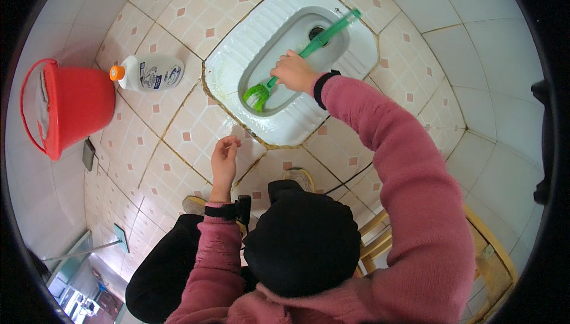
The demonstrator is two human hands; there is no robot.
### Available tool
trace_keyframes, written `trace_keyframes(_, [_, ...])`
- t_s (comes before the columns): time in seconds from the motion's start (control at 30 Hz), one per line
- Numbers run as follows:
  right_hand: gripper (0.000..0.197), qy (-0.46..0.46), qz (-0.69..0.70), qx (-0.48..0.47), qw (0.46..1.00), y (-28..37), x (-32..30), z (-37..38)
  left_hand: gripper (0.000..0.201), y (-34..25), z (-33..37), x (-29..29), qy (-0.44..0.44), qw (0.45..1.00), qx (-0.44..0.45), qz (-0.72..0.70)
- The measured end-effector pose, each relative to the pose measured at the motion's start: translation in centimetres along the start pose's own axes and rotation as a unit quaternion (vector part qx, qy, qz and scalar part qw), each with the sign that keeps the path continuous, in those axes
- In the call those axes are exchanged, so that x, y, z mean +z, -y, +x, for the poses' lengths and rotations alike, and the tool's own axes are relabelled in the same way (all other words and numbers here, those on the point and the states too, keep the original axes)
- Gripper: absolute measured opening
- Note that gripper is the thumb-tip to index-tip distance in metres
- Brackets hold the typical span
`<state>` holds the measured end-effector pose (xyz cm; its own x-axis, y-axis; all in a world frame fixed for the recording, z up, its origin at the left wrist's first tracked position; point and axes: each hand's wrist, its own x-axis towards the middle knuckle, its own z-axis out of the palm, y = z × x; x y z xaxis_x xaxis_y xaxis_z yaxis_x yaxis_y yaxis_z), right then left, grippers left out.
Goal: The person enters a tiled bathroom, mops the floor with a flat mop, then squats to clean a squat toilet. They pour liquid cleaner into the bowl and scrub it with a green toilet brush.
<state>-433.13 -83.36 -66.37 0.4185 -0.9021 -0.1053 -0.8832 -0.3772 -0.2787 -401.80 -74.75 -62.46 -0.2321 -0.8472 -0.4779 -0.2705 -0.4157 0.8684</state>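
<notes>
My right hand point(293, 71) is wrapped round the handle of a green toilet brush point(325, 36). Its bristle head rests inside the near left end of the basin of a white squat toilet point(231, 62), while the handle slants up to the right over the dark drain hole point(316, 32). Wet streaks shine on the toilet's rim. My left hand point(225, 152) hovers above the tiled floor, near the toilet's lower left corner. Its fingers are loosely curled and apart, with no object seen in them. Both wrists wear black straps.
On the left stand a red bucket point(83, 101) with a grey cloth over its edge and a white bottle point(159, 73) with an orange cap. A wooden chair point(487, 247) is at my lower right. A squeegee-like tool point(121, 238) lies lower left. Tiled walls flank both sides.
</notes>
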Motion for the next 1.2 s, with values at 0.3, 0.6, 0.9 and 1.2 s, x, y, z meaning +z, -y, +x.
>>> trace_keyframes(0.3, [0.011,-0.137,0.099,0.201,0.965,1.0,3.1,-2.2,0.018,-0.2,-0.1,0.1,-0.001,1.000,-0.005,0.012])
trace_keyframes(0.6, [0.022,-0.089,0.095,0.328,0.936,-3.3,1.6,-4.8,0.018,-0.3,-0.1,-0.8,-0.011,1.000,0.000,0.001])
trace_keyframes(0.9, [0.028,0.049,0.021,0.240,0.969,-7.8,-1.4,-7.2,0.018,0.1,-0.2,-0.5,-0.002,1.000,0.003,0.003])
trace_keyframes(1.2, [0.025,0.128,-0.035,0.221,0.966,-8.7,-2.7,-5.2,0.017,0.1,0.0,-1.1,-0.010,1.000,0.001,0.004])
